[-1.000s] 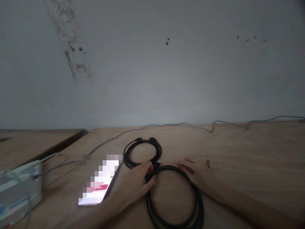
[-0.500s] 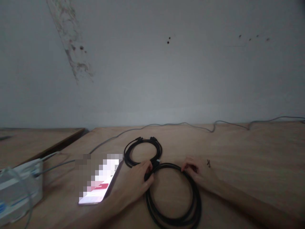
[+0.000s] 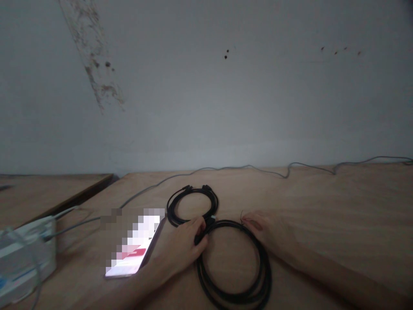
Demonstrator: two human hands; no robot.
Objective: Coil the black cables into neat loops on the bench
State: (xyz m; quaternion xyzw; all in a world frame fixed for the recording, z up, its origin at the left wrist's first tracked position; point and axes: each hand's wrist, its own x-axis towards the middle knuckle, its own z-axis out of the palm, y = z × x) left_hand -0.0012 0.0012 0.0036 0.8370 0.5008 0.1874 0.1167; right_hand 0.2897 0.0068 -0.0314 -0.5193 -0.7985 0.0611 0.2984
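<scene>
At btm edge, nearer blk coil (image 3: pixel 263 256) cut off.

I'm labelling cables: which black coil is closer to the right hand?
The front coil, whose far rim runs beside the right hand. The rear coil lies beyond the left hand, with two connectors at its far edge.

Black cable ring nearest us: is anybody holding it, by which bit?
Yes. The left-hand grip has the near cable ring by its plug end; the right-hand grip seems to pinch a thin tie.
</scene>
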